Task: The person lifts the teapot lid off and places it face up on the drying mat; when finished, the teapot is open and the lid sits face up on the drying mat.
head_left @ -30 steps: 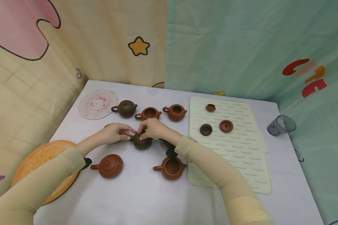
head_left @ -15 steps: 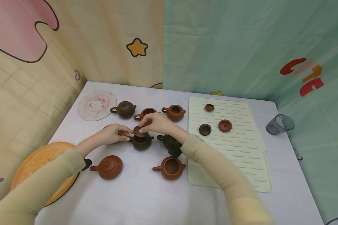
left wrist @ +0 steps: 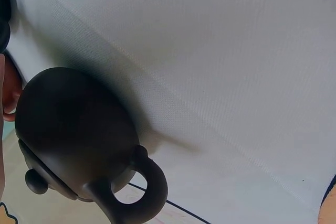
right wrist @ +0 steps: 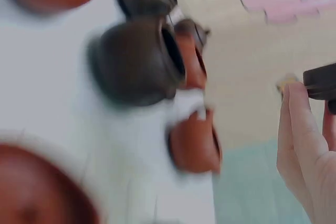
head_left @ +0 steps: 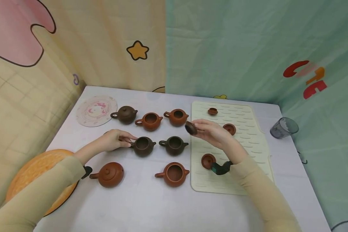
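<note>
Thumb and fingers of my left hand [head_left: 114, 140] pinch the handle of a dark brown teapot [head_left: 143, 148], which stands lidless on the table. My right hand [head_left: 210, 133] holds a dark teapot lid [head_left: 190, 128] tilted above the mat's left edge; the same lid [right wrist: 319, 81] shows at the right of the right wrist view. Another dark open teapot [head_left: 174, 145] stands between the hands. Close to the left wrist camera is a lidded dark teapot [left wrist: 76, 135], mostly hidden by my left hand in the head view.
Reddish open teapots [head_left: 150, 121] stand behind and in front [head_left: 174, 174]. A lidded reddish teapot [head_left: 111, 174] is front left, a lidded dark one [head_left: 126, 114] back left. The cream mat [head_left: 235, 180] bears reddish lids [head_left: 208, 160]. A glass [head_left: 283, 128] stands far right.
My right hand has lifted the lid off the dark teapot and carried it right, to the mat's edge. My left hand has stayed at the handle.
</note>
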Demonstrator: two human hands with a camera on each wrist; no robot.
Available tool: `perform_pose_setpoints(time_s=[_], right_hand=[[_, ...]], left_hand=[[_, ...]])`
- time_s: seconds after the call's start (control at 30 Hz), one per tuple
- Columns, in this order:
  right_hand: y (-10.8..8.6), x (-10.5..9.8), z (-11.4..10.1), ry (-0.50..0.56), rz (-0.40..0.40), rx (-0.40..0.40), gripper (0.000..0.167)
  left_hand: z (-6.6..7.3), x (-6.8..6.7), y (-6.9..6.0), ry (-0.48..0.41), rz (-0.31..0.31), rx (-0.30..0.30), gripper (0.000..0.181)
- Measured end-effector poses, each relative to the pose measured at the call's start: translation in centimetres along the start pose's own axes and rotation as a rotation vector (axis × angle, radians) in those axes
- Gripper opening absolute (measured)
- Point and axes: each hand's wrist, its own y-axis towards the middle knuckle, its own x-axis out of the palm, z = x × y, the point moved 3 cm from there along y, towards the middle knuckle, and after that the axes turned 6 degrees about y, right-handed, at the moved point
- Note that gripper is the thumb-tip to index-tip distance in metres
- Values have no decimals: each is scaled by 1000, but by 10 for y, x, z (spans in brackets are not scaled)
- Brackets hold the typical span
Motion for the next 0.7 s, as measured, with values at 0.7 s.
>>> perform_pose_setpoints(time_s=[0.7], right_hand=[[-92,-127,47,-195,401,29,70]], left_hand=[[2,-1,-1,-12,-10,-22,32]])
